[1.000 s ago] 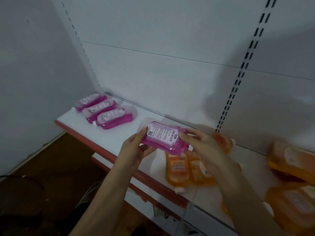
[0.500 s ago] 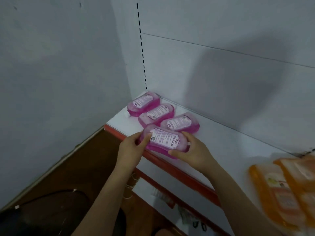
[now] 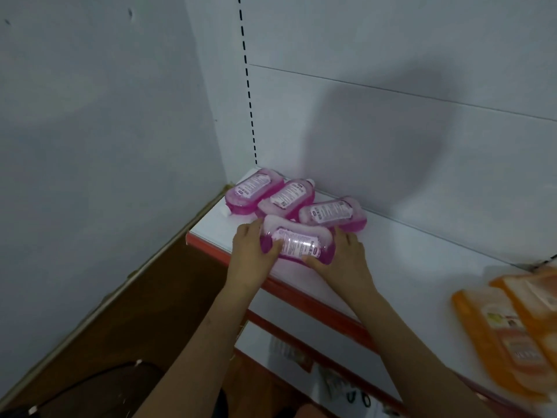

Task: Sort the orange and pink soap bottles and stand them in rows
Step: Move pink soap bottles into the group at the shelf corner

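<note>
Setting a fourth pink bottle by the three in the shelf corner

Both hands clasp the pink bottle (image 3: 297, 244), left hand (image 3: 251, 254) on one end, right hand (image 3: 343, 256) on the other, low over the shelf (image 3: 422, 267) near its front edge, just before the three pink bottles (image 3: 289, 197) lying at the corner. To do it well, I'd judge: line it up with them, set it fully on the shelf before letting go. Orange bottles (image 3: 506, 333) lie well apart at right.

Bare shelf (image 3: 422, 267) between three lying pink bottles (image 3: 286, 196) at the corner and orange bottles (image 3: 506, 333) far right.
</note>
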The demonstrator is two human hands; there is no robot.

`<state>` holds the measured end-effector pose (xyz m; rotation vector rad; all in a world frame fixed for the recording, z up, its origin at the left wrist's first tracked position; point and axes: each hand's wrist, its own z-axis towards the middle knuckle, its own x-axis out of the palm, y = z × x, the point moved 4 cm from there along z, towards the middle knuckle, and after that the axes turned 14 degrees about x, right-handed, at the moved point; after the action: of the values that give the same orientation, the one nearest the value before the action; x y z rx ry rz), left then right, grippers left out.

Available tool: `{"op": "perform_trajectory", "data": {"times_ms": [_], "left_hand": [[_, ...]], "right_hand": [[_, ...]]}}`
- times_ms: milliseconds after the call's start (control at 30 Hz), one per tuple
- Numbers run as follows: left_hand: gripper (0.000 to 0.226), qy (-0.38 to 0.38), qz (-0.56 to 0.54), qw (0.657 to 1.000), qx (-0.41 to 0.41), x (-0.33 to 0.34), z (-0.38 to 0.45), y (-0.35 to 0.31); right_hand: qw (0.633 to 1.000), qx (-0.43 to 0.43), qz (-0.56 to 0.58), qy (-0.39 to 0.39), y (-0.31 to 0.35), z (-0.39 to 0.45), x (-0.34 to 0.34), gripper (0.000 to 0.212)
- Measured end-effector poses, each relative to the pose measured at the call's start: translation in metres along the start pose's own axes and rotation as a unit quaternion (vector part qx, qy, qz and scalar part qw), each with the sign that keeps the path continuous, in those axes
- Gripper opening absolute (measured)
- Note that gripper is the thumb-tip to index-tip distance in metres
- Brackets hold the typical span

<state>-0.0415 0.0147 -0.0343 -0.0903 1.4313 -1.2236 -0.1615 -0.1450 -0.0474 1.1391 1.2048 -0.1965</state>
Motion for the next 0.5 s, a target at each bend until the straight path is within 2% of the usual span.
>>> {"op": "perform_trajectory", "data": {"times_ms": [100, 200, 267, 367, 500], "left_hand": [[0.058, -0.064, 0.045, 0.996, 0.047, -0.004, -0.005, -0.024], [0.057, -0.078, 0.062, 0.991, 0.088, 0.012, -0.011, -0.056], [0.055, -0.06, 0.056, 0.989, 0.12, 0.034, -0.017, -0.079], [0.051, -0.02, -0.004, 0.977, 0.214, 0.077, -0.029, -0.125], [0.047, 0.1, -0.11, 0.945, 0.291, 0.143, -0.057, -0.198]], "right_hand": [[0.999, -0.001, 0.047, 0.004, -0.004, 0.005, -0.022, 0.084], [0.995, -0.021, 0.088, -0.044, -0.01, 0.003, -0.055, 0.073], [0.992, -0.026, 0.094, -0.084, -0.017, 0.0, -0.083, 0.067], [0.983, -0.013, 0.099, -0.155, -0.036, -0.007, -0.137, 0.067], [0.965, 0.014, 0.075, -0.251, -0.089, -0.027, -0.216, 0.064]]}}
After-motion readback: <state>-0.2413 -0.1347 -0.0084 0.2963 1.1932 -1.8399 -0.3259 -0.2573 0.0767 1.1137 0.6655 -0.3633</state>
